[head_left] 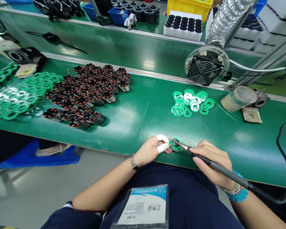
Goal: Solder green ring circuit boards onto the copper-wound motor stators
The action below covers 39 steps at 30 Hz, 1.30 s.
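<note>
Near the front edge of the green bench lies a green ring-shaped board (176,144), apparently on top of a round metal part. My left hand (157,148), with white wraps on two fingertips, grips this part at its left side. In my right hand (215,160) is a black soldering iron (214,166), held like a pen, its tip over the ring's upper left part. Whether the tip touches the ring is too small to tell. Loose green rings (189,101) lie in a pile beyond the hands.
Wound metal cylinders (90,90) stand in rows at left, beside green board panels (21,92). A fan with a duct (203,68) hangs behind the ring pile. At right are a round container (238,98), an iron stand (261,99) and the iron's cable (282,146).
</note>
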Each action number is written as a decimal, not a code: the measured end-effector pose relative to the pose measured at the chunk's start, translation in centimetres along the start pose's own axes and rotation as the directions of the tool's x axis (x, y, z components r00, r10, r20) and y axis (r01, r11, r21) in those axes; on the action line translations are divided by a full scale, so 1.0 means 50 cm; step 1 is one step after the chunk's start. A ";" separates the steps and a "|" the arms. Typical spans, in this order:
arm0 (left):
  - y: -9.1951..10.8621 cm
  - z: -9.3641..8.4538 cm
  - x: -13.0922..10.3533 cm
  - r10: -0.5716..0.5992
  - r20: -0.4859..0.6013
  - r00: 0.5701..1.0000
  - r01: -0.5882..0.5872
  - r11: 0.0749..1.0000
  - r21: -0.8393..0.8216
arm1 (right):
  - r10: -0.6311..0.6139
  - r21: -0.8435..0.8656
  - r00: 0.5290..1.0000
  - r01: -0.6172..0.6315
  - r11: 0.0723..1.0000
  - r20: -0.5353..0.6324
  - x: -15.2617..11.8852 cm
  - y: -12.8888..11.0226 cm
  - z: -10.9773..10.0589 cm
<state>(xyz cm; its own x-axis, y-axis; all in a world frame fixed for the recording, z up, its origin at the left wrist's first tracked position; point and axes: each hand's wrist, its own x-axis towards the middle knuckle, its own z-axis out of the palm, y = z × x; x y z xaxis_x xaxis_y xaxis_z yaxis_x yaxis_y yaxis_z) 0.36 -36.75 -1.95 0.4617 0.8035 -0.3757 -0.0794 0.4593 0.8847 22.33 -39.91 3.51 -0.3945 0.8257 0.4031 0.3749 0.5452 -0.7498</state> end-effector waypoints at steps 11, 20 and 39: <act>-0.007 -0.003 -0.001 0.025 0.019 1.000 -0.024 1.000 -0.017 | 0.053 0.034 0.998 -0.054 0.998 0.034 0.009 -0.005 0.001; -0.008 -0.005 -0.002 0.044 0.029 0.999 -0.044 0.999 0.000 | 0.043 0.015 0.999 -0.043 0.999 0.016 0.011 -0.010 -0.008; -0.004 -0.038 -0.019 0.344 0.131 0.930 -0.348 0.703 0.620 | 0.068 -0.133 0.993 -0.055 0.990 0.097 0.010 0.067 0.070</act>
<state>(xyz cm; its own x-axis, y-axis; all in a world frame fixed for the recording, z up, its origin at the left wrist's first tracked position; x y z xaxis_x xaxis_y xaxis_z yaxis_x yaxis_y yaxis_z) -1.71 -36.88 -2.30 0.5182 0.8552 -0.0089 0.3317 -0.1913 0.9238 20.44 -38.15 -0.66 -0.4478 0.8430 0.2980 0.5042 0.5133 -0.6945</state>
